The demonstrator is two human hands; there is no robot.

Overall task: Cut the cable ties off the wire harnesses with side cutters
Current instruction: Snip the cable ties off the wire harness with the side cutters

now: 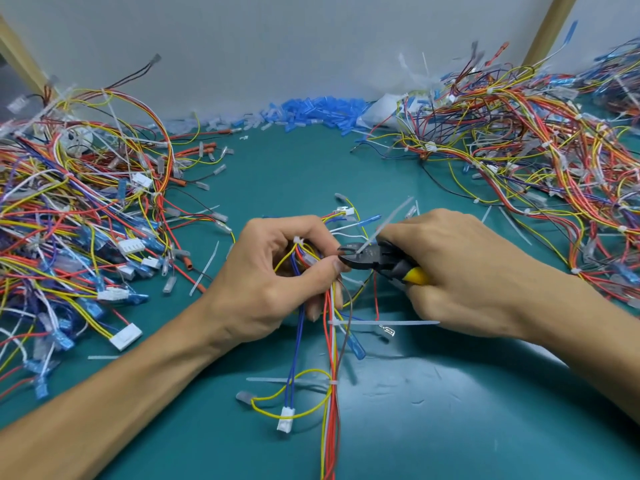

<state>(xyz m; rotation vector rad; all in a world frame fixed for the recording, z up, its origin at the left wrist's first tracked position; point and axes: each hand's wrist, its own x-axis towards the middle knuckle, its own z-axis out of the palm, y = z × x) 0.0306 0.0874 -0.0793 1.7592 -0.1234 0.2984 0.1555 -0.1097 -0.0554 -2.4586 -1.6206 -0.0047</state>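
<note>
The left hand [277, 271] curls round a wire harness [333, 344] while the right hand [460, 268] grips the side cutters [375, 259], jaws at its cable tie [388, 221], above a teal table [450, 420], with a left heap [69, 209] and a right heap [519, 150] flanking that harness and a grey wall [277, 46] behind.

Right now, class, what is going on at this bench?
A person's left hand grips a wire harness, while the right hand holds side cutters with the jaws at a white cable tie on it. A second tie circles the bundle lower down. Tangled heaps of harnesses lie on both sides of the green mat.
</note>
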